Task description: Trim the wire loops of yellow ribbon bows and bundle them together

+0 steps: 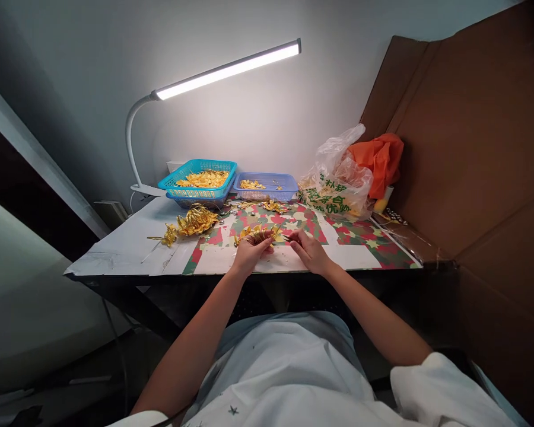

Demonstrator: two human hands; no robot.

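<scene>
My left hand (250, 254) is closed around a gold ornament (254, 233) of leafy pieces and wires, just above the table's front part. To its right, my right hand (310, 252) pinches a thin dark pointed tool (287, 238), probably tweezers, whose tip points left at the ornament. A small gap separates the two hands. A big gold flower cluster (197, 220) lies on the table at the left, with a smaller gold flower (169, 235) on a stem beside it. Behind my hands sit more gold pieces (274, 206).
A turquoise basket (169, 184) and a lilac basket (267, 193) at the back hold gold pieces. A plastic bag (338, 178) and orange cloth (382, 157) stand back right. A lit lamp (229, 70) arches overhead. Cardboard (480, 130) walls the right side of the table (133, 243).
</scene>
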